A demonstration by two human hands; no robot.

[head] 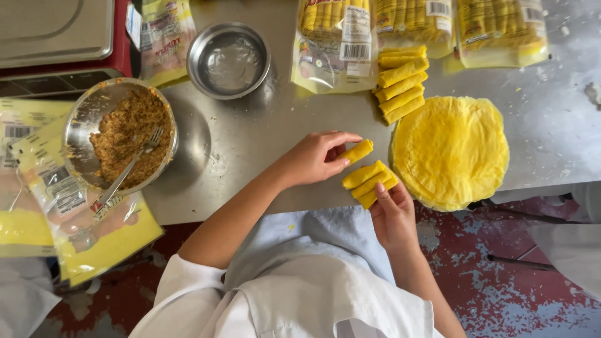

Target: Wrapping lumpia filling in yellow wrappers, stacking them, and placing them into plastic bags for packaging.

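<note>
We look down on a brushed steel desk [263, 138] that is scuffed and dotted with crumbs, above a red floor [519, 275] whose paint has worn away in grey patches. Our left hand [316, 158] holds a single yellow roll [358, 151] just above the desk, its fingers [341, 139] closed around one end. Our right hand [393, 216] rests at the desk's near edge, its fingers [386, 194] pressed against a small pile of three rolled tortillas [369, 183]; we cannot tell whether they grip the pile or only steady it. Just beside both hands lies a stack of flat yellow tortillas [451, 150], round and hanging slightly over the near edge. Behind it, a row of finished rolls [400, 84] lies side by side, touching the clear packets of rolls [400, 25] along the far edge.

To the left, a steel bowl of brown shredded filling [128, 134] sits with a fork [133, 164] resting in it, and a smaller empty steel bowl [228, 59] stands farther back. Yellow and clear empty bags [81, 219] lie under and around the filling bowl. A grey tray on a red base [56, 31] fills the top left corner, cut off by the frame. The packets at the top are also cut off, and a pale shape at the right edge [573, 244] is too cropped to identify. Our white apron [300, 294] hides the floor directly below us.
</note>
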